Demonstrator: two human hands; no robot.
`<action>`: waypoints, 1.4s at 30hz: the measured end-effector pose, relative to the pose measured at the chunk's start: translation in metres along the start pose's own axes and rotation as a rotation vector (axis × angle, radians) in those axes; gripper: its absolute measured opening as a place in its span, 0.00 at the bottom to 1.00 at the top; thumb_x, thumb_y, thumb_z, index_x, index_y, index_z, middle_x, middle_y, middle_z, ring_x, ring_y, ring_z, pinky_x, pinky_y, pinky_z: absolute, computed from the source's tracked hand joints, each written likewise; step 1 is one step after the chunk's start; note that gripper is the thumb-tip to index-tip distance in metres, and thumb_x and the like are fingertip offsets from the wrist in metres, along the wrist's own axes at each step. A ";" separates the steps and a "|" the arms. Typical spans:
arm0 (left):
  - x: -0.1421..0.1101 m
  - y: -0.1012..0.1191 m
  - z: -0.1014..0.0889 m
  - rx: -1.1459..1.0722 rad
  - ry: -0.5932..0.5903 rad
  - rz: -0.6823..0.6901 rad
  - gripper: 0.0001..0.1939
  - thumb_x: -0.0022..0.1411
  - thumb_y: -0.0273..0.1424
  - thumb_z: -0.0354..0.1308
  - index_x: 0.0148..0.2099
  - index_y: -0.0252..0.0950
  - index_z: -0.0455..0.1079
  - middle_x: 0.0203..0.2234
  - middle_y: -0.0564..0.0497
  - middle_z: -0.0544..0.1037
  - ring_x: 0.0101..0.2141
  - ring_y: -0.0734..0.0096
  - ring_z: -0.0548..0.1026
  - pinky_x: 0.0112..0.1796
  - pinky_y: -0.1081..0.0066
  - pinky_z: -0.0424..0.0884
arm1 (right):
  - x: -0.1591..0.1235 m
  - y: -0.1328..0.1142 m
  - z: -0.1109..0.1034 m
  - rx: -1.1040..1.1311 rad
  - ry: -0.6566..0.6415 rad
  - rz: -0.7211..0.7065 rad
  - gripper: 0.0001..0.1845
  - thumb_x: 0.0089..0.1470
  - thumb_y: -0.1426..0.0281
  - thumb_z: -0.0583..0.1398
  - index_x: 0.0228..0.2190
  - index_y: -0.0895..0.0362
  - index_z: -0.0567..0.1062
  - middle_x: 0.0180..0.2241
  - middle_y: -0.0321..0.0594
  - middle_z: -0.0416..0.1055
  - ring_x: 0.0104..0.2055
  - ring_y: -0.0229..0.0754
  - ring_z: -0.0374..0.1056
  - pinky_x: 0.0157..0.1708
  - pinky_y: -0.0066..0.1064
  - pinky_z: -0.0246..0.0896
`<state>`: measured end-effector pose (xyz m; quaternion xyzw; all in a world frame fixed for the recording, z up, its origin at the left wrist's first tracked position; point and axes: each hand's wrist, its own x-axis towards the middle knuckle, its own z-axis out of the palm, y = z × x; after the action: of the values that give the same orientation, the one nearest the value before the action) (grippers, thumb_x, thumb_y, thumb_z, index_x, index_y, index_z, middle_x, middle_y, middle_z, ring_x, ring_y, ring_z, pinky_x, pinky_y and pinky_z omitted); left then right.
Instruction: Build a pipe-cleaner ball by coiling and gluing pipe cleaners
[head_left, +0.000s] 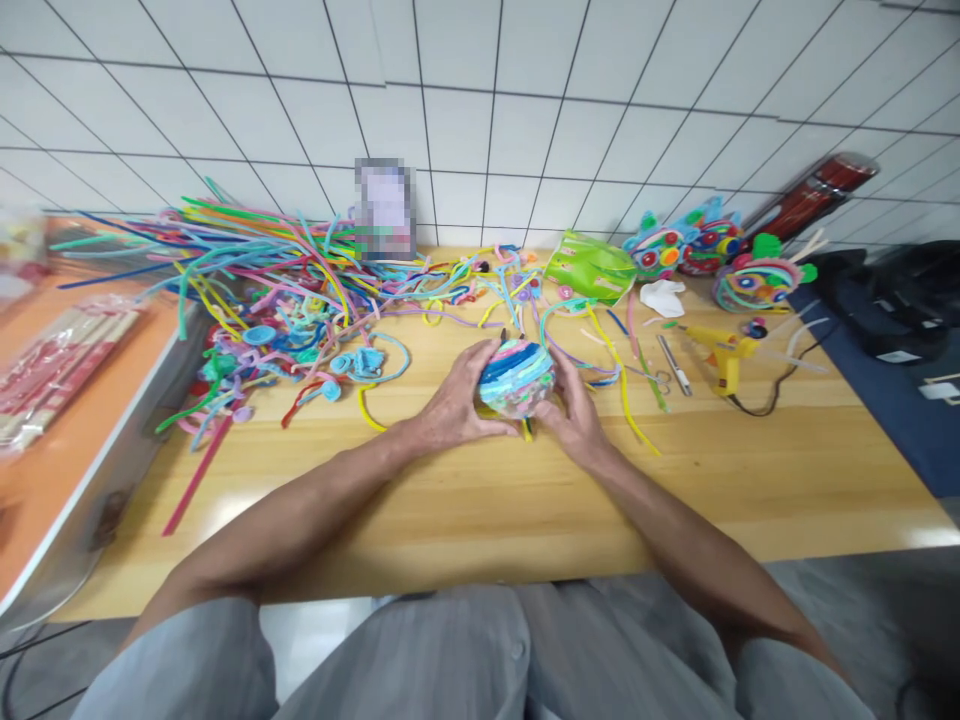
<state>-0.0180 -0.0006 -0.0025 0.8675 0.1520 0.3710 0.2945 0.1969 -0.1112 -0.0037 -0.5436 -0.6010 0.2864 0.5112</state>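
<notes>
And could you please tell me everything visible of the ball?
The ball is roundish, with fuzzy-looking strands in curved bands: dark blue, light blue, some pink. Its lower part looks paler and shiny, but blurred. The left hand and right hand hold it at its sides, over the table; whether it rests there is unclear.

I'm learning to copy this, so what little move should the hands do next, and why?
Perhaps turn the striped ball a little: the left hand and right hand hold it from both sides, and its near side looks patchier than its blue-striped top.
</notes>
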 end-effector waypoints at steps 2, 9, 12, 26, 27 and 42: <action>0.001 0.002 0.002 -0.026 0.006 -0.036 0.62 0.55 0.54 0.74 0.79 0.43 0.42 0.70 0.32 0.61 0.70 0.39 0.64 0.68 0.40 0.64 | 0.002 -0.003 -0.002 0.048 0.015 0.011 0.49 0.62 0.39 0.59 0.73 0.52 0.55 0.68 0.54 0.67 0.68 0.57 0.69 0.63 0.53 0.70; 0.011 0.015 -0.002 -0.152 0.094 -0.202 0.52 0.58 0.58 0.69 0.73 0.36 0.57 0.67 0.33 0.69 0.66 0.42 0.70 0.66 0.46 0.66 | 0.007 -0.018 -0.011 -0.089 -0.023 -0.003 0.47 0.62 0.42 0.62 0.72 0.51 0.58 0.69 0.55 0.65 0.60 0.56 0.74 0.56 0.52 0.74; 0.011 0.014 -0.007 -0.055 0.062 -0.320 0.45 0.63 0.62 0.61 0.68 0.35 0.65 0.59 0.35 0.77 0.58 0.42 0.75 0.61 0.44 0.69 | 0.011 -0.024 -0.011 -0.135 -0.049 0.014 0.47 0.59 0.45 0.66 0.71 0.52 0.61 0.69 0.54 0.66 0.65 0.57 0.69 0.62 0.53 0.70; 0.014 -0.016 -0.016 -0.222 0.023 -0.317 0.47 0.65 0.60 0.59 0.71 0.31 0.58 0.65 0.30 0.72 0.62 0.46 0.75 0.61 0.48 0.73 | 0.025 -0.004 0.009 -0.189 0.045 0.007 0.44 0.58 0.56 0.68 0.69 0.54 0.60 0.67 0.56 0.67 0.62 0.53 0.72 0.61 0.53 0.71; 0.014 -0.016 -0.016 -0.227 0.028 -0.307 0.46 0.67 0.59 0.59 0.72 0.31 0.57 0.67 0.30 0.70 0.64 0.46 0.73 0.63 0.47 0.70 | 0.022 -0.002 0.009 -0.235 0.060 -0.014 0.45 0.58 0.57 0.68 0.70 0.53 0.59 0.67 0.57 0.67 0.63 0.54 0.72 0.61 0.54 0.70; 0.010 -0.011 -0.002 -0.199 0.072 -0.260 0.54 0.56 0.52 0.72 0.74 0.31 0.56 0.68 0.31 0.68 0.68 0.43 0.69 0.68 0.47 0.64 | -0.005 0.022 0.001 -0.588 -0.008 -0.110 0.48 0.58 0.66 0.64 0.74 0.53 0.51 0.52 0.52 0.75 0.40 0.49 0.75 0.47 0.50 0.77</action>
<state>-0.0126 0.0133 -0.0024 0.7933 0.2358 0.3739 0.4187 0.2036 -0.1102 -0.0251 -0.6339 -0.6886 0.0740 0.3444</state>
